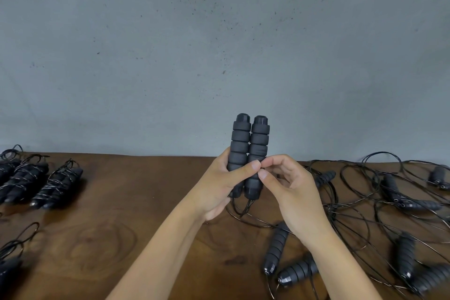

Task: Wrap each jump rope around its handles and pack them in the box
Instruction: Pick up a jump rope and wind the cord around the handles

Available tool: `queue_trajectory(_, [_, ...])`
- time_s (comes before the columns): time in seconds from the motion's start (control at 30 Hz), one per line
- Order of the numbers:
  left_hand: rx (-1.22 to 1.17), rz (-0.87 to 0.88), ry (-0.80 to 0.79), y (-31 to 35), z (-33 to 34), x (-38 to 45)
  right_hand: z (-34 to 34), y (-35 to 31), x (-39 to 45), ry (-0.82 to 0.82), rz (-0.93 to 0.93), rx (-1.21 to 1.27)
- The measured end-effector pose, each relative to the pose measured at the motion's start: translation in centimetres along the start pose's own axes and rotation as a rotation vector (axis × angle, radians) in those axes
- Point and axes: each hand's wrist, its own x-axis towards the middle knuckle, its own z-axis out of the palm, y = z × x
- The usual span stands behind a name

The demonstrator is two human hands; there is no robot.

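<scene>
Two black ribbed jump rope handles (pixel 248 139) stand upright side by side above the wooden table (pixel 136 202). My left hand (pixel 219 190) grips their lower half, thumb across the front. My right hand (pixel 289 190) is beside them on the right, its fingertips curled and pinching at the handles near my left thumb. I cannot make out the cord between those fingers. The thin black rope (pixel 239 209) hangs from the handles' bottom ends down to the table. No box is in view.
Several wrapped jump ropes (pixel 57 186) lie in a row at the left edge. A tangle of loose ropes and handles (pixel 379 202) covers the right side, with two handles (pixel 277 248) near my right forearm. A grey wall stands behind the table.
</scene>
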Motion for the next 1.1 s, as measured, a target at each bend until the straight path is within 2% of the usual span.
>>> queue_trajectory(0.2, [0.003,-0.010,0.012,0.2,-0.1,-0.1,-0.2,-0.1,0.3,-0.033,0.003,-0.038])
queue_trajectory(0.37, [-0.006,-0.038,-0.027,0.4,0.2,-0.2,-1.4,-0.5,2.4,0.071,0.075,0.003])
queue_trajectory(0.43, [0.017,-0.065,-0.056,0.6,0.6,-0.1,-1.8,-1.3,3.8,0.006,0.141,0.093])
queue_trajectory(0.53, [0.022,-0.130,-0.110,0.8,1.6,-0.1,-1.5,-2.5,5.3,-0.206,0.275,0.325])
queue_trajectory(0.6, [-0.025,-0.162,-0.100,1.0,2.0,0.0,-1.2,-3.0,5.7,-0.258,0.305,0.375])
queue_trajectory(0.87, [-0.263,-0.204,-0.059,0.0,2.3,-0.3,-1.0,-3.3,6.3,-0.163,0.261,0.369])
queue_trajectory(1.1, [-0.187,-0.265,-0.052,-0.5,3.4,-0.2,-1.3,-3.1,6.3,-0.144,0.259,0.329])
